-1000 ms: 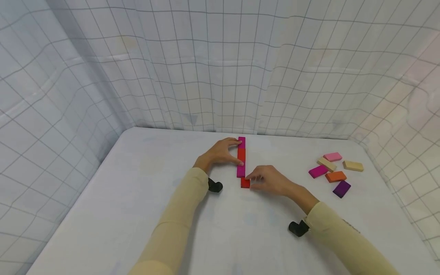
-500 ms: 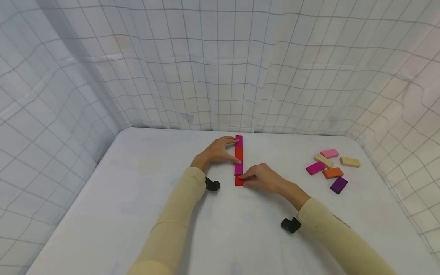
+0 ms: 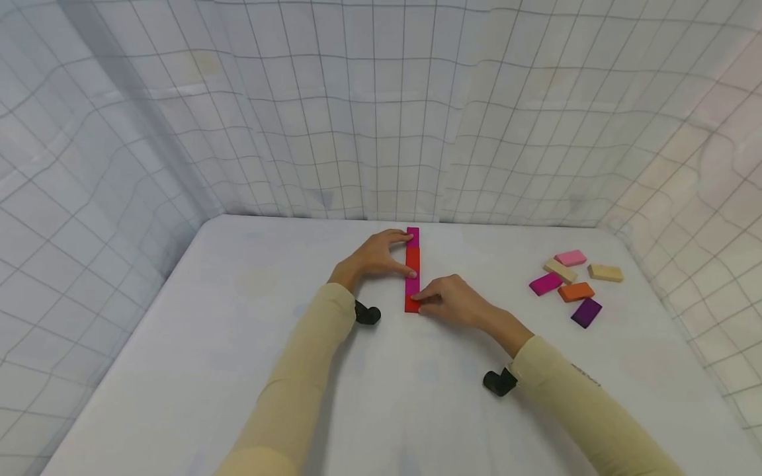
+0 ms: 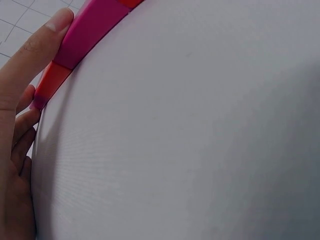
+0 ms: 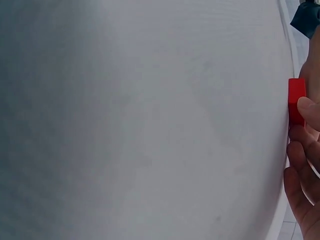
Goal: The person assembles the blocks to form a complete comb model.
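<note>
A straight row of flat blocks runs away from me on the white table. From far to near it shows a magenta block (image 3: 413, 231), an orange-red block (image 3: 413, 255), another magenta block (image 3: 411, 287) and a red block (image 3: 411, 307). My left hand (image 3: 372, 256) lies along the row's left side, fingers spread, with its thumb (image 4: 59, 22) touching the nearer magenta block and a fingertip at the far one. At the near end, my right hand (image 3: 454, 301) pinches the red block (image 5: 296, 90), which lines up with the row.
Off to the right lie loose blocks: pink (image 3: 570, 258), magenta (image 3: 546, 283), orange (image 3: 576, 292), dark purple (image 3: 587, 313) and two cream ones, including a cream block (image 3: 605, 272). A checked white curtain (image 3: 333, 132) rises behind the table.
My right hand has moved left and away from me with the red block, bringing it from an offset spot into line against the row's near end. The left hand stays on the row.
</note>
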`<state>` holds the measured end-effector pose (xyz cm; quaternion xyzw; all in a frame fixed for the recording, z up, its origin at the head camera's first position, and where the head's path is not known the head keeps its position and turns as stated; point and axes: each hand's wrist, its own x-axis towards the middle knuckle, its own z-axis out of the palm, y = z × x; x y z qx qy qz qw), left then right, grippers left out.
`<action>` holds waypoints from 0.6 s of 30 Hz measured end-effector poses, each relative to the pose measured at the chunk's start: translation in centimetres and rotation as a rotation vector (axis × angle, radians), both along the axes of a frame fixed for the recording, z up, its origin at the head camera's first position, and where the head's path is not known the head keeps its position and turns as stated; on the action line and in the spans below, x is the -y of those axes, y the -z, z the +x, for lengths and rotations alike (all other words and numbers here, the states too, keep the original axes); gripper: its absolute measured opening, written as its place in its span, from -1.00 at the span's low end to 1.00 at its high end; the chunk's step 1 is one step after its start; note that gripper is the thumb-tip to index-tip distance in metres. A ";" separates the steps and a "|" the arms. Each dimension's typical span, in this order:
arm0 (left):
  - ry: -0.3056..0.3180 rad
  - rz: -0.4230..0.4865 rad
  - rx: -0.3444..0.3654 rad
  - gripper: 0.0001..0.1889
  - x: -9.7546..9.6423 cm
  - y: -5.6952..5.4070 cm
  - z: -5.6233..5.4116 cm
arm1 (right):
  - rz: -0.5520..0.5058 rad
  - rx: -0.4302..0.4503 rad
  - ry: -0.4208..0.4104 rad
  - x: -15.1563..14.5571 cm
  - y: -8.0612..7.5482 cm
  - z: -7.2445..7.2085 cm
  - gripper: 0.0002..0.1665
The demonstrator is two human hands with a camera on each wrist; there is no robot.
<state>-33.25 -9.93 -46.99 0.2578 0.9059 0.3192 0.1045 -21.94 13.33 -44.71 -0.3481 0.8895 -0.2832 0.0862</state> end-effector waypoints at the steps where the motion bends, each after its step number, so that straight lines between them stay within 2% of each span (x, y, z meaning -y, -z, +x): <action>1: 0.001 0.002 0.001 -0.04 0.0 0.0 0.0 | -0.001 0.001 -0.005 0.0 -0.1 0.0 -0.65; 8: 0.013 0.003 -0.014 -0.04 -0.1 -0.2 0.0 | 0.013 -0.001 -0.031 -0.3 -0.5 -0.2 -0.65; 12: 0.007 -0.001 -0.015 -0.03 -0.1 -0.2 0.0 | 0.038 0.057 -0.035 -0.6 -0.9 -0.3 -0.60; 18: 0.003 0.011 0.007 0.00 0.1 -0.2 0.2 | 0.051 0.136 0.012 -1.8 -1.3 -0.1 -0.50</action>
